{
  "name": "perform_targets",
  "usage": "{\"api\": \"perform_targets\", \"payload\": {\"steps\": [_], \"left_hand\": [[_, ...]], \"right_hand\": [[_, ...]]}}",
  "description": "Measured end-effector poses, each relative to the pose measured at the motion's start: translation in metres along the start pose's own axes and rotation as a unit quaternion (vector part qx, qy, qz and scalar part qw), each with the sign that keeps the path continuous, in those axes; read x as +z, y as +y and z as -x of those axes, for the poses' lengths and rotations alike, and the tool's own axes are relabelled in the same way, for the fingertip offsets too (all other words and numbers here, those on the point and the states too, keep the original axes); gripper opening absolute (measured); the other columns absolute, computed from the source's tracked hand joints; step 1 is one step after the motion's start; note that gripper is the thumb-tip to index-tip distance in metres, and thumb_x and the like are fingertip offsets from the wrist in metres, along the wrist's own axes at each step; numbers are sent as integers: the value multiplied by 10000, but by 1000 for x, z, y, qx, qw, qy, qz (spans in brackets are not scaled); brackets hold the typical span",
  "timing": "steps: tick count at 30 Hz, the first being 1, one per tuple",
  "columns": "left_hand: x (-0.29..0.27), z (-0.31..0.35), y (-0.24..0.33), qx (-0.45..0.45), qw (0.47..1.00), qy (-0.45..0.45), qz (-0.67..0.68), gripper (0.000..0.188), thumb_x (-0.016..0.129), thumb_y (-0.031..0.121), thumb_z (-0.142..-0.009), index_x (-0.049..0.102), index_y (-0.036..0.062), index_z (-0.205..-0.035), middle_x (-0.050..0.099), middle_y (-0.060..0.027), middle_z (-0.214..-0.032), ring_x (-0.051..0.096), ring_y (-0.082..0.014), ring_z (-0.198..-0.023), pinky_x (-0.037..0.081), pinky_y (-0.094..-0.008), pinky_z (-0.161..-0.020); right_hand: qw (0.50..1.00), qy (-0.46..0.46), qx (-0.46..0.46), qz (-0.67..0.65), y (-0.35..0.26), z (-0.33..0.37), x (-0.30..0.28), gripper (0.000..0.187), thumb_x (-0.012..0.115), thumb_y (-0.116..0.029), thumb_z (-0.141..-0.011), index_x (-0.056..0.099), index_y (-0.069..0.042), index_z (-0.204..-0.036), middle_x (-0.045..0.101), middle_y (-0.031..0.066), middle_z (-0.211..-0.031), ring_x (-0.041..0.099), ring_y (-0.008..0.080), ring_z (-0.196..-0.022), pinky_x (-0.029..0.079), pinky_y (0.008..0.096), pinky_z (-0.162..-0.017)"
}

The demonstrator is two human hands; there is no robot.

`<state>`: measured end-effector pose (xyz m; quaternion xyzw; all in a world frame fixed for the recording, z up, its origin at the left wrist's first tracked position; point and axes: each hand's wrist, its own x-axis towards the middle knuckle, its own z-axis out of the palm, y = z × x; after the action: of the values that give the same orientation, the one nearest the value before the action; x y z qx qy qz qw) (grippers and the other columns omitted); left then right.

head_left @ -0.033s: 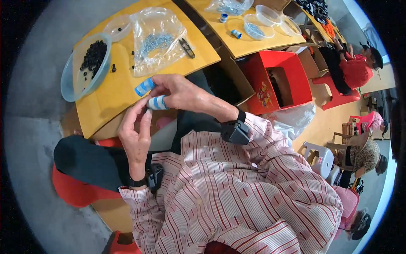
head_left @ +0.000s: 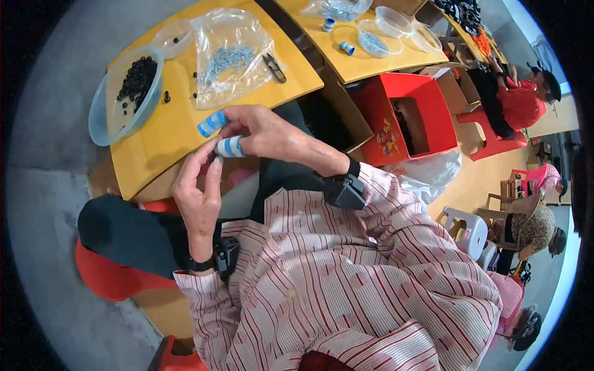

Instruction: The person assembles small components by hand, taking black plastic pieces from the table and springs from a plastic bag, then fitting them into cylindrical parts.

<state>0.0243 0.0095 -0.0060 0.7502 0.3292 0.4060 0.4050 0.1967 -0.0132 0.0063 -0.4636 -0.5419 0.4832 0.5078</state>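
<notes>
My left hand (head_left: 199, 196) is closed in a pinch over the front edge of the yellow table. Between its thumb and forefinger is a small dark piece (head_left: 215, 157), mostly hidden. My right hand (head_left: 263, 131) meets those fingertips from the right, its fingers curled. Blue-and-white striped wraps cover its forefinger (head_left: 212, 123) and thumb (head_left: 230, 147). What the right fingers grip, if anything, is hidden. Close by on the table lies a clear plastic bag (head_left: 213, 83) with small silvery metal pieces (head_left: 231, 60), and black snips (head_left: 274, 68) beside it.
A clear tub (head_left: 99, 120) holds small black rings (head_left: 139, 80); a shallow clear dish (head_left: 162, 40) stands behind it. Several black rings lie loose. To the right are an open cardboard box (head_left: 352, 120), a red box (head_left: 377, 127) and a second yellow table (head_left: 365, 69). Other people sit farther right.
</notes>
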Motion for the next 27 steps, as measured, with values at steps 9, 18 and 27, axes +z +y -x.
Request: {"api": "perform_targets", "payload": {"steps": [9,18,27], "left_hand": [[-3,2,-2,7,1000,-10,-14,264,558,15,-825,603,-1,-1084,624,-88,-928,571,-152,-804,449,-265,-742],[-6,8,10,-65,988,-37,138,307,544,10,-845,576,-6,-1150,619,-72,-1026,566,-114,-908,451,-243,-801],[-13,12,4,-120,955,-84,259,351,560,29,-846,542,7,-1196,614,-41,-1034,559,-75,-864,466,-205,-723]], "right_hand": [[999,-30,17,28,-4,0,-1,312,625,-70,-814,545,0,-1108,627,64,-938,567,109,-873,460,257,-804],[997,-69,36,-3,-8,2,3,283,623,-113,-817,567,1,-1070,625,66,-946,555,105,-876,450,256,-808],[988,-85,68,-110,-14,12,3,336,599,-52,-813,540,5,-1139,623,65,-951,589,123,-850,472,249,-793]]}}
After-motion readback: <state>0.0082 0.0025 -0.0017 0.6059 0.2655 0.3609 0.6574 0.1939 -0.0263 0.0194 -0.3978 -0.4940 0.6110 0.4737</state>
